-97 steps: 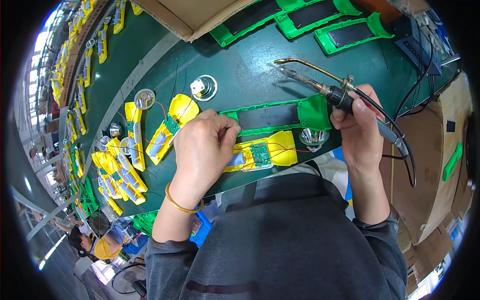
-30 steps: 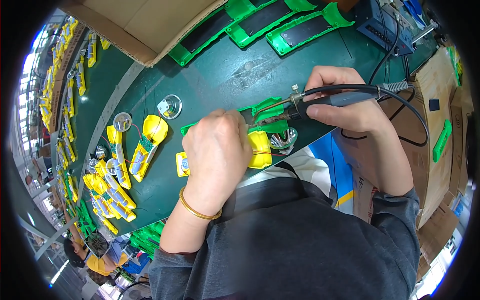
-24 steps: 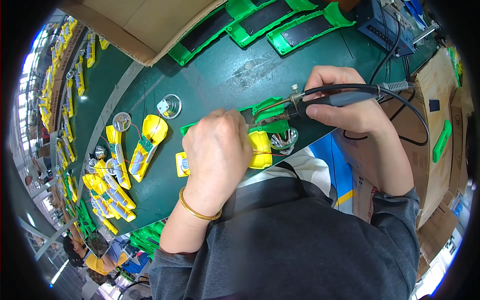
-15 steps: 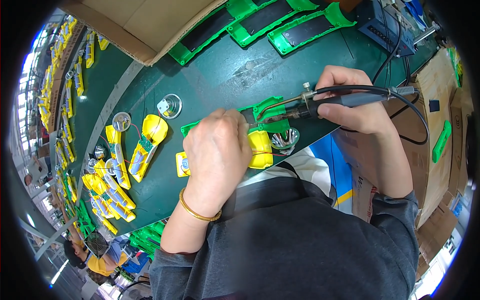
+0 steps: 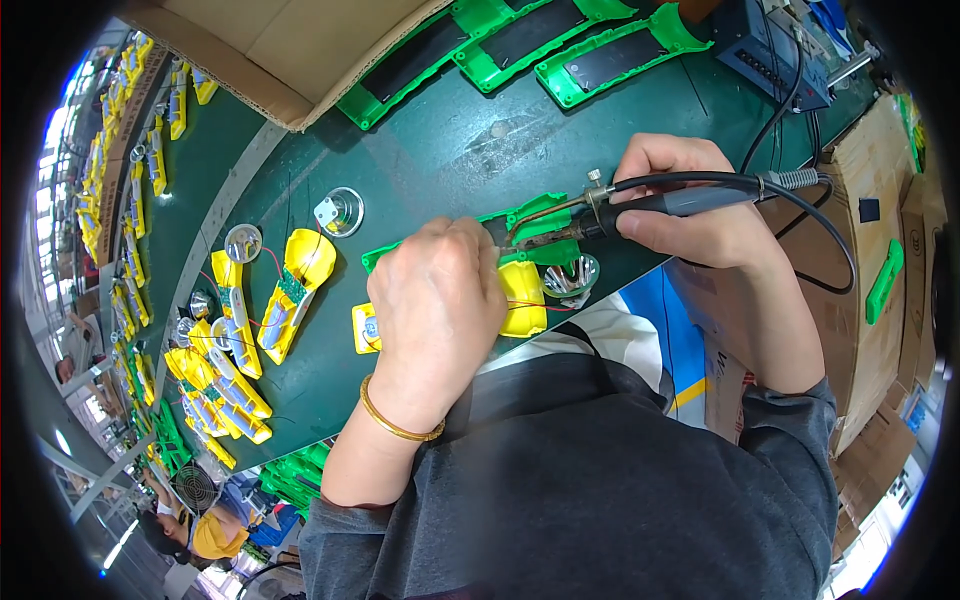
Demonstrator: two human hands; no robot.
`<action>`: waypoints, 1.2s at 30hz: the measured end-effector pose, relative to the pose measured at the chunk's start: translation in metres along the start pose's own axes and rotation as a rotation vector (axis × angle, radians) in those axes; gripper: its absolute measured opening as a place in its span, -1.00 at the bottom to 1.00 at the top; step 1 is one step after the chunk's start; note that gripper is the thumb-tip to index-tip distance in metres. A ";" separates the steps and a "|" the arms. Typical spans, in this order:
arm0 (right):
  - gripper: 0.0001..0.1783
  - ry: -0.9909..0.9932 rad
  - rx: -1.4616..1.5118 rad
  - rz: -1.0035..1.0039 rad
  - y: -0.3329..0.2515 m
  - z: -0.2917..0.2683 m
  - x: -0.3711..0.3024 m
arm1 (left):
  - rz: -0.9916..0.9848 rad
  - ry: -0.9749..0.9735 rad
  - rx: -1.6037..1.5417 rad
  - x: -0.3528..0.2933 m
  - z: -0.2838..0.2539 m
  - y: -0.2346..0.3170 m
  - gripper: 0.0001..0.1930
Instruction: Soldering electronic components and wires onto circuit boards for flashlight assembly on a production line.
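Note:
My right hand [image 5: 680, 235] grips a soldering iron [image 5: 640, 207] with a thin wire-feed tube clamped along it. Its tip points left, over a green plastic shell [image 5: 565, 251] just beside my left fingers. My left hand [image 5: 437, 300] is closed, back upward, over that shell and a yellow plastic shell [image 5: 523, 312]; what its fingers pinch is hidden beneath them. Thin red wires run from the yellow shell to a shiny round lamp reflector [image 5: 571, 278] at the table's near edge.
Yellow half shells with batteries and circuit boards [image 5: 290, 290] lie at left, near a loose reflector [image 5: 340, 212]. Green shells with dark panels [image 5: 620, 65] line the back beside a cardboard box [image 5: 270, 50]. A blue soldering station [image 5: 770, 60] stands at the back right. Another person works far left.
My right hand and the soldering iron have shifted slightly left. My left hand has barely moved.

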State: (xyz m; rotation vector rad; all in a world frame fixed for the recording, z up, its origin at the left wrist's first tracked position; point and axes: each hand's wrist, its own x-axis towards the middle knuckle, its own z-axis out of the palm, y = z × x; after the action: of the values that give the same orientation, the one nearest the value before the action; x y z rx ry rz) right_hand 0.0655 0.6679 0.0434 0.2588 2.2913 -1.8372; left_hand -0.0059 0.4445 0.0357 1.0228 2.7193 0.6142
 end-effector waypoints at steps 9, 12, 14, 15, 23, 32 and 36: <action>-0.77 0.032 0.020 -0.080 0.007 -0.008 -0.008 | -0.009 0.004 -0.038 0.001 0.001 -0.004 -0.88; -0.77 0.054 0.029 -0.086 0.009 -0.009 -0.010 | -0.007 0.010 -0.074 0.001 0.002 -0.005 -0.90; -0.77 0.050 0.013 -0.090 0.010 -0.009 -0.011 | -0.002 0.013 -0.084 0.001 0.003 -0.004 -0.91; -0.77 0.051 0.013 -0.090 0.010 -0.008 -0.011 | -0.005 0.016 -0.066 0.001 0.003 -0.002 -0.91; -0.79 0.073 0.044 -0.087 0.012 -0.007 -0.012 | -0.006 0.011 -0.098 -0.001 0.003 -0.002 -0.94; -0.76 0.060 0.093 -0.064 0.012 -0.004 -0.009 | -0.038 0.050 -0.134 -0.003 0.006 -0.002 -0.95; -0.77 0.069 0.089 -0.062 0.012 -0.006 -0.011 | -0.026 0.036 -0.132 -0.002 0.005 -0.002 -0.95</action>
State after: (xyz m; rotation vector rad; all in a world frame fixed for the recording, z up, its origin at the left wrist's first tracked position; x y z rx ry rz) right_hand 0.0785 0.6758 0.0363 0.2713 2.2900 -1.9946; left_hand -0.0042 0.4436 0.0302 0.9520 2.6762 0.8027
